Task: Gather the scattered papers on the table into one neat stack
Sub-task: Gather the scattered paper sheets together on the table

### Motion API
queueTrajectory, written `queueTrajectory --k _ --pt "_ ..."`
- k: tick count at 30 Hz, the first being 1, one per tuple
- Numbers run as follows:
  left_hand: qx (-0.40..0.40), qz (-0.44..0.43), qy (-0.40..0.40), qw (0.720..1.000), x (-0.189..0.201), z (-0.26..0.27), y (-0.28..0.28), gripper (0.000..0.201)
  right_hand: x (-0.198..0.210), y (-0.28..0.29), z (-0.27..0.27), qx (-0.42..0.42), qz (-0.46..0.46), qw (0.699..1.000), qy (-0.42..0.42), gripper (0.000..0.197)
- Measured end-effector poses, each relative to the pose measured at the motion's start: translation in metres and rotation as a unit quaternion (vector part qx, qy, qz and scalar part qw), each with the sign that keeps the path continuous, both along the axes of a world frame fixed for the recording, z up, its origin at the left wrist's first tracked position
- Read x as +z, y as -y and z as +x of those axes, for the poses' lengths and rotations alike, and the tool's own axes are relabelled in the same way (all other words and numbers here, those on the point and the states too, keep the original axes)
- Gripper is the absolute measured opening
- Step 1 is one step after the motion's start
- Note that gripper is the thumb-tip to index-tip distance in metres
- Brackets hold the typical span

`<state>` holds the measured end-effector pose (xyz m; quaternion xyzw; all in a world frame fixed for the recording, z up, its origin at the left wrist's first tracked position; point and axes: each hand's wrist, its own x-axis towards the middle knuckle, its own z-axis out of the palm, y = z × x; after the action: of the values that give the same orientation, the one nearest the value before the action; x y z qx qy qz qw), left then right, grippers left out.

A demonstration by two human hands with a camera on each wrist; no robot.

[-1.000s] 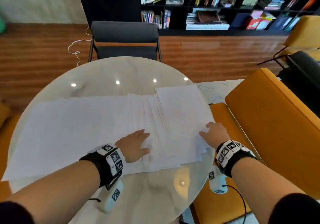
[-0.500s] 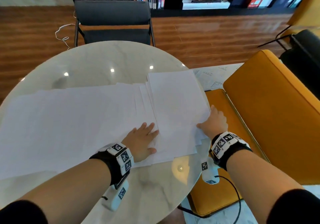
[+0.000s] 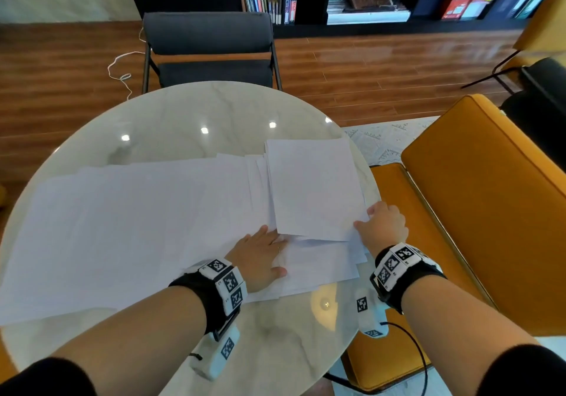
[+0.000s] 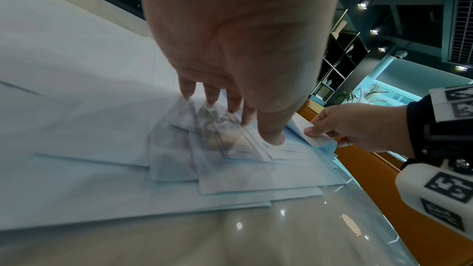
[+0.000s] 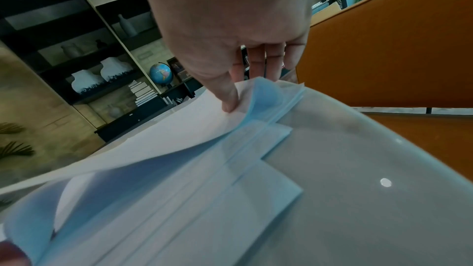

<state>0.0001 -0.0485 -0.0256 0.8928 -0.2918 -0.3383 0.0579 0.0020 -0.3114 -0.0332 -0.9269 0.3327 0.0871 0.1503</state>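
Note:
White papers (image 3: 137, 211) lie fanned across the round marble table (image 3: 190, 113), from its left edge to the right. A squarer top pile of sheets (image 3: 312, 187) sits at the right end. My right hand (image 3: 381, 227) pinches the near right corner of that pile, thumb (image 5: 230, 104) on top and fingers underneath, and bows it up off the sheets below. My left hand (image 3: 260, 254) lies flat on the lower papers. Its straight fingers (image 4: 212, 96) reach under the lifted sheets and show through the thin paper. The right hand (image 4: 358, 128) is close beside it.
A grey chair (image 3: 208, 49) stands at the table's far side. An orange chair (image 3: 477, 211) sits tight against the right edge, just under my right wrist. Bare tabletop (image 3: 291, 340) shows in front of the papers. Bookshelves line the back wall.
My left hand slid right and its fingertips went under the top sheets. My right hand took the pile's near right corner and raised it. The view tilted a little.

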Motion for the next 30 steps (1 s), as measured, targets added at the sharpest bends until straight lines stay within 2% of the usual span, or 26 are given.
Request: queueTrajectory --k 4,9,12,15,17,18,20,22,24,26,27,28,29,30 --pt "0.015 -0.008 -0.008 1.0 0.001 -0.003 -0.01 0.068 0.005 -0.01 -0.001 -0.039 0.074 0.996 0.015 0.022" --pt "0.064 -0.035 -0.009 0.997 0.006 -0.006 -0.026 0.065 0.014 -0.026 -0.007 -0.029 0.082 0.996 0.036 0.015" --pt "0.148 -0.094 -0.002 0.985 0.009 -0.006 -0.043 0.053 0.028 -0.034 -0.014 -0.048 0.12 0.989 0.073 0.02" --pt "0.243 -0.154 0.0 0.958 0.011 -0.004 -0.063 0.042 0.037 -0.038 -0.027 -0.027 0.08 0.988 0.131 0.013" --pt "0.295 -0.183 0.003 0.938 0.013 -0.002 -0.075 0.04 0.043 -0.041 -0.035 -0.058 0.181 0.965 0.182 0.007" --pt "0.322 -0.196 0.002 0.926 0.015 -0.002 -0.079 0.04 0.045 -0.042 -0.037 -0.083 0.248 0.947 0.187 0.016" --pt "0.377 -0.22 -0.026 0.9 0.017 -0.001 -0.086 0.045 0.049 -0.047 -0.041 -0.129 0.357 0.909 0.172 0.038" --pt "0.425 -0.253 -0.089 0.864 0.019 -0.001 -0.091 0.052 0.052 -0.058 -0.046 -0.162 0.449 0.864 0.162 0.043" --pt "0.496 -0.307 -0.18 0.792 0.022 -0.002 -0.094 0.058 0.051 -0.069 -0.052 -0.167 0.529 0.818 0.152 0.035" --pt "0.545 -0.353 -0.28 0.707 0.026 -0.003 -0.098 0.06 0.045 -0.082 -0.059 -0.129 0.563 0.807 0.125 0.028" --pt "0.553 -0.376 -0.321 0.671 0.027 -0.003 -0.101 0.057 0.043 -0.089 -0.063 -0.105 0.571 0.807 0.105 0.026" --pt "0.557 -0.395 -0.342 0.646 0.024 -0.004 -0.106 0.051 0.04 -0.095 -0.066 -0.078 0.576 0.81 0.078 0.024" --pt "0.559 -0.405 -0.343 0.638 0.021 -0.004 -0.111 0.043 0.036 -0.1 -0.068 -0.047 0.573 0.817 0.048 0.023" --pt "0.564 -0.397 -0.321 0.65 0.016 -0.003 -0.116 0.038 0.032 -0.104 -0.069 -0.011 0.56 0.828 0.017 0.019"
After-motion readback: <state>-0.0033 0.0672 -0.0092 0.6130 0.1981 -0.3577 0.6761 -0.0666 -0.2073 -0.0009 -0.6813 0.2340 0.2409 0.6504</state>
